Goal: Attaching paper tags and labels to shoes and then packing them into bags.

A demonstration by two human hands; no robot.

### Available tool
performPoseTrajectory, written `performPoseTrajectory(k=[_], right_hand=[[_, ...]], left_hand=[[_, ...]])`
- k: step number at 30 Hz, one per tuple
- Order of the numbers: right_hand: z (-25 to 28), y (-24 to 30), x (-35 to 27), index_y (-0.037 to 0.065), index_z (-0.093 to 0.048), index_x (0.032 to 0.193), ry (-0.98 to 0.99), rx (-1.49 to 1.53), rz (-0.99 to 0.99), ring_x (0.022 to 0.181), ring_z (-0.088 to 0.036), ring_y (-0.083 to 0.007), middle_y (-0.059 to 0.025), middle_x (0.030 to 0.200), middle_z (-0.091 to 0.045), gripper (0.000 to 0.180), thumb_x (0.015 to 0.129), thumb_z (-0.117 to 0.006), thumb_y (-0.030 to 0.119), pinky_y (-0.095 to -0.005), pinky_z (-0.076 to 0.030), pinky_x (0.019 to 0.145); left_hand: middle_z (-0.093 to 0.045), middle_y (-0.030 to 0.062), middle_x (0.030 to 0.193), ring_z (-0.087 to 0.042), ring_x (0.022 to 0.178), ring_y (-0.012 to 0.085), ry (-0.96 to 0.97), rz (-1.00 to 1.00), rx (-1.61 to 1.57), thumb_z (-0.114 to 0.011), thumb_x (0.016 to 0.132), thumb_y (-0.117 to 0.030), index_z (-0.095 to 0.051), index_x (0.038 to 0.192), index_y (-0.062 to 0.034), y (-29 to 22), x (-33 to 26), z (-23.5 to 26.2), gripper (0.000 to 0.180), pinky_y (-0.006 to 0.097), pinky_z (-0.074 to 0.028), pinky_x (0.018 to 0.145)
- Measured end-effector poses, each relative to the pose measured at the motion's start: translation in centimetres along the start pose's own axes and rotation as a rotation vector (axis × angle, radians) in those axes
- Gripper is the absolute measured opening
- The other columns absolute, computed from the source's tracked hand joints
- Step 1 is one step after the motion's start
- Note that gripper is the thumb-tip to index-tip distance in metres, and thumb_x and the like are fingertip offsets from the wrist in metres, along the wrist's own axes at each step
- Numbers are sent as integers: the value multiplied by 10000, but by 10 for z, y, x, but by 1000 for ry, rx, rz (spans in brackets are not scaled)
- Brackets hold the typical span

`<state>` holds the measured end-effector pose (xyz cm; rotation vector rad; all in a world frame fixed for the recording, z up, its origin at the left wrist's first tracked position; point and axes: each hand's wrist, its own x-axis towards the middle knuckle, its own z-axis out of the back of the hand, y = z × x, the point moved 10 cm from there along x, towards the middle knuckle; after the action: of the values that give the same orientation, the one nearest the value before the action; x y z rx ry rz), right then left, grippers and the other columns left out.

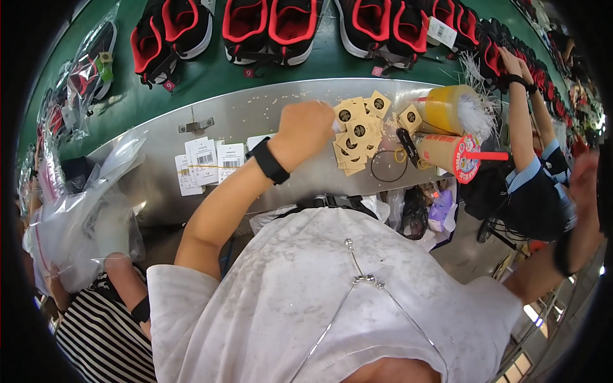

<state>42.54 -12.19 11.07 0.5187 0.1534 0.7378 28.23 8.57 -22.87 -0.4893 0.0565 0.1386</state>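
My left hand [303, 133], with a black band on its wrist, hovers over the metal work surface [255, 115]. Its fingers are curled closed, and what they may hold is hidden from this side. Right beside its knuckles lies a loose pile of tan paper cards [359, 132] with round black marks. My right hand [583, 182] is raised far out at the right rim, away from the table, and smeared by motion. White printed hang tags [205, 161] lie to the left of my left forearm.
Black and red shoes [294, 29] line the green belt [211, 70]. Right of the cards stand a drink cup [440, 153] with a red straw and a yellow container [447, 108] holding white plastic strands. Co-workers' arms [525, 121] reach in at right; clear bags [86, 223] hang at left.
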Motion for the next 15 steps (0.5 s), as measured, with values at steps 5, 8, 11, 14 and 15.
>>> performPoseTrajectory(k=[5,8,11,14,15], right_hand=[[-203,-12,-74,-8,-672,864,566,488,-55,646,-634,-145,-83,751,-673,150,790,-639,118,-249,-475,579],[-289,-55,-65,25,-646,870,300,329,-152,656,-630,-242,-108,758,-646,186,803,-647,199,-328,-468,557],[-318,-57,-47,40,-586,854,48,-4,-68,660,-609,-296,-109,770,-606,262,775,-674,273,-381,-464,553],[-328,-65,-41,63,-529,848,-24,-190,-52,688,-591,-311,-100,793,-566,339,736,-703,331,-412,-458,559],[-333,-70,-38,72,-508,848,-5,-197,-86,704,-586,-306,-96,806,-549,372,718,-716,351,-415,-457,565]], left_hand=[[-589,201,765,-579,748,397,207,92,-219,-518,827,-225,-546,775,24,21,9,-20,256,458,-457,647],[-586,221,778,-560,770,425,269,92,-317,-481,834,-196,-534,805,44,17,12,-21,248,461,-448,669],[-591,215,761,-578,748,386,134,-28,-395,-492,827,-157,-540,850,56,14,7,-10,219,426,-455,659],[-609,164,748,-610,715,269,47,-44,-557,-553,802,-107,-546,887,56,5,4,9,184,353,-469,647],[-622,127,746,-619,704,197,69,17,-675,-591,785,-81,-549,900,51,6,5,9,180,315,-473,642]])
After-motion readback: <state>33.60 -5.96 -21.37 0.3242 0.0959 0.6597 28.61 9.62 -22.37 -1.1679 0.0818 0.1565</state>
